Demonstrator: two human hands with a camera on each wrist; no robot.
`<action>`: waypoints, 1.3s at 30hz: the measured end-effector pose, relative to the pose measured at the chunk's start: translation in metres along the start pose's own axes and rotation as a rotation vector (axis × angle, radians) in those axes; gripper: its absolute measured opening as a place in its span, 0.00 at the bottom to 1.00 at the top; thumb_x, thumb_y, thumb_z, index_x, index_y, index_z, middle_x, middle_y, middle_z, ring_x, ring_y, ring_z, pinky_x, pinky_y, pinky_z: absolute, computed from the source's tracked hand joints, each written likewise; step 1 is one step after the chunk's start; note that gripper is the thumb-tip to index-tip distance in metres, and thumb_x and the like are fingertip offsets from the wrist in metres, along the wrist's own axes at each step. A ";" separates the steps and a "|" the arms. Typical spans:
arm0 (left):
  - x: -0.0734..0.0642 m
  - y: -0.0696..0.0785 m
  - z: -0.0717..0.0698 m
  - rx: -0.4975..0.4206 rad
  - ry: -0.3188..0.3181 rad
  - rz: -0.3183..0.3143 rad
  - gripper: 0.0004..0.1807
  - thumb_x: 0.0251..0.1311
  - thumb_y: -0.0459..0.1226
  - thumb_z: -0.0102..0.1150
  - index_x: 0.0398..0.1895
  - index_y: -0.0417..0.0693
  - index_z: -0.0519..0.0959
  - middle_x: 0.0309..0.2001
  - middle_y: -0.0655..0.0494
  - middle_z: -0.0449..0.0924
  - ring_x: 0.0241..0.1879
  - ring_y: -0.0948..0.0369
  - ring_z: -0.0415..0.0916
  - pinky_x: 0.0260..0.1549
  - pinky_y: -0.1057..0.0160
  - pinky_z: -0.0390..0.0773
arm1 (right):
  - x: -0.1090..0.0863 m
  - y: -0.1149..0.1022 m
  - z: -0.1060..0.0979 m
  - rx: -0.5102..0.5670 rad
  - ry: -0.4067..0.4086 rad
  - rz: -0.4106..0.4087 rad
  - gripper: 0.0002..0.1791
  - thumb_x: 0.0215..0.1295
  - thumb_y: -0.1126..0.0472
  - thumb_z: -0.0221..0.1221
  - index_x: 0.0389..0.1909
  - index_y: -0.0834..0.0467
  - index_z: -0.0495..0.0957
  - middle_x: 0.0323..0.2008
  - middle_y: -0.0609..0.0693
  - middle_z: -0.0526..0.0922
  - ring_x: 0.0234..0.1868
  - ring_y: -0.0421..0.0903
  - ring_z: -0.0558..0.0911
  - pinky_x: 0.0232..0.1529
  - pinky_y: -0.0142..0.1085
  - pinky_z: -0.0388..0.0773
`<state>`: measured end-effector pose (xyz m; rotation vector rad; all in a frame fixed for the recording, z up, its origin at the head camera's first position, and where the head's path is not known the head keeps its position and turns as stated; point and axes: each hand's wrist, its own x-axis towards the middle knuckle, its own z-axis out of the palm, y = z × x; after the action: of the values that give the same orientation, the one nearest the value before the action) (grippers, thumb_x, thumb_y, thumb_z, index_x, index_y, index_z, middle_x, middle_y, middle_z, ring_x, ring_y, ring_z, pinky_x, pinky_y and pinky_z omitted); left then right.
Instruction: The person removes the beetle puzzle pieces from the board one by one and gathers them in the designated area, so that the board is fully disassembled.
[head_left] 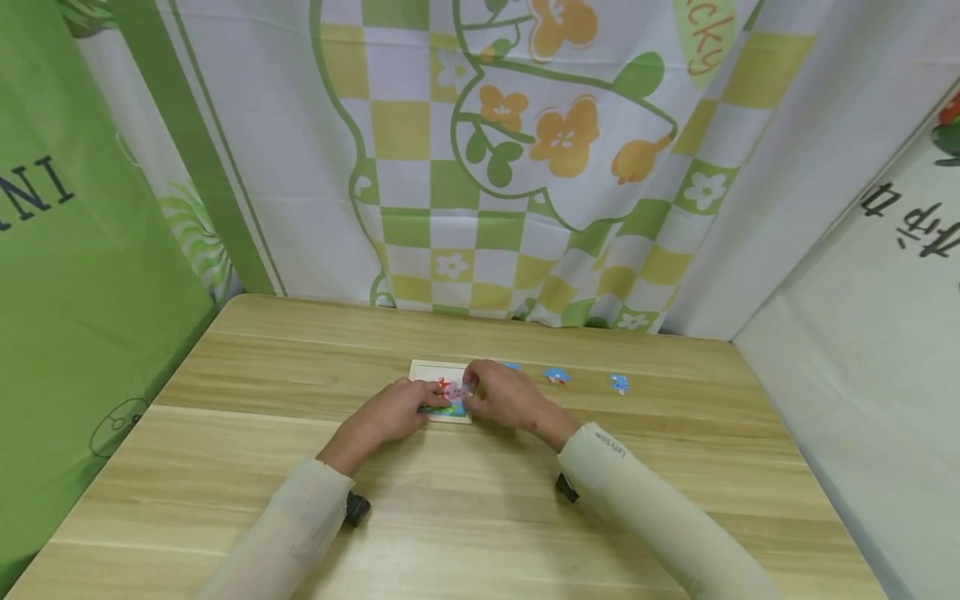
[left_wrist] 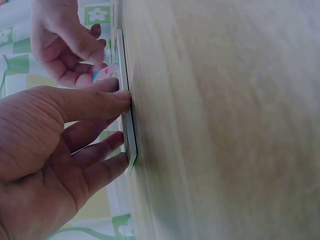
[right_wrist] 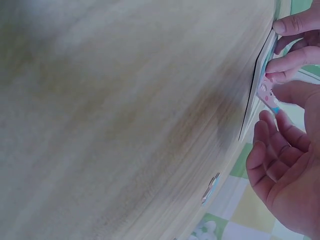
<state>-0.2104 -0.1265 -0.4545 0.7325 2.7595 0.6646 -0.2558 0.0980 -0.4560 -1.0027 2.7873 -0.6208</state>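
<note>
A small jigsaw puzzle board (head_left: 442, 364) with a pale frame lies flat near the far side of the table, partly covered by both hands. My left hand (head_left: 393, 408) rests on its left part, thumb at the near edge and fingers over the top. My right hand (head_left: 506, 396) is at the board's right side and pinches a puzzle piece (right_wrist: 266, 93) with a pink face and a blue corner. In the right wrist view the piece is tilted, one end against the board, close to a left fingertip. Red and green pictures show on the board between the hands.
To the right of the board lie loose puzzle pieces: a blue one (head_left: 512, 366) half behind the right hand, a blue and red one (head_left: 557, 376), and another blue one (head_left: 619, 383). A patterned curtain (head_left: 487, 233) hangs behind the wooden table (head_left: 450, 533).
</note>
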 end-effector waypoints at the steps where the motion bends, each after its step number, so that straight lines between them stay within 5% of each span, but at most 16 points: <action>1: 0.000 0.000 0.000 0.003 0.002 0.006 0.22 0.64 0.24 0.63 0.60 0.45 0.84 0.70 0.43 0.71 0.65 0.35 0.69 0.63 0.37 0.69 | 0.000 0.000 0.000 0.011 0.005 -0.003 0.10 0.71 0.57 0.64 0.47 0.56 0.79 0.42 0.46 0.83 0.38 0.40 0.79 0.38 0.36 0.79; 6: 0.001 -0.002 0.001 0.015 0.014 0.030 0.22 0.64 0.24 0.63 0.60 0.45 0.84 0.70 0.43 0.72 0.65 0.36 0.70 0.63 0.38 0.70 | 0.001 -0.001 0.000 0.069 0.033 0.007 0.02 0.74 0.59 0.61 0.41 0.53 0.81 0.35 0.43 0.84 0.31 0.38 0.79 0.33 0.34 0.78; 15: 0.001 -0.003 0.002 0.024 0.007 0.046 0.22 0.64 0.25 0.64 0.61 0.45 0.84 0.70 0.43 0.72 0.64 0.38 0.72 0.62 0.41 0.72 | 0.001 0.000 0.002 0.161 0.050 0.081 0.04 0.74 0.61 0.61 0.39 0.55 0.83 0.33 0.44 0.85 0.23 0.37 0.79 0.28 0.33 0.78; 27: 0.000 -0.006 0.003 0.059 0.023 0.076 0.22 0.64 0.25 0.63 0.60 0.46 0.85 0.66 0.45 0.76 0.59 0.42 0.78 0.55 0.44 0.78 | 0.005 -0.001 0.003 0.112 0.086 0.093 0.04 0.73 0.62 0.60 0.39 0.56 0.83 0.35 0.46 0.86 0.29 0.39 0.78 0.35 0.36 0.79; 39: 0.002 -0.006 0.004 0.052 -0.006 0.038 0.22 0.67 0.26 0.62 0.64 0.47 0.82 0.70 0.42 0.71 0.65 0.38 0.71 0.61 0.43 0.74 | 0.004 -0.003 0.000 0.134 0.120 0.142 0.04 0.72 0.64 0.59 0.41 0.57 0.82 0.35 0.47 0.85 0.27 0.41 0.77 0.31 0.36 0.77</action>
<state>-0.2131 -0.1286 -0.4611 0.7978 2.7732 0.5990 -0.2573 0.0936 -0.4547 -0.7577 2.8414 -0.8608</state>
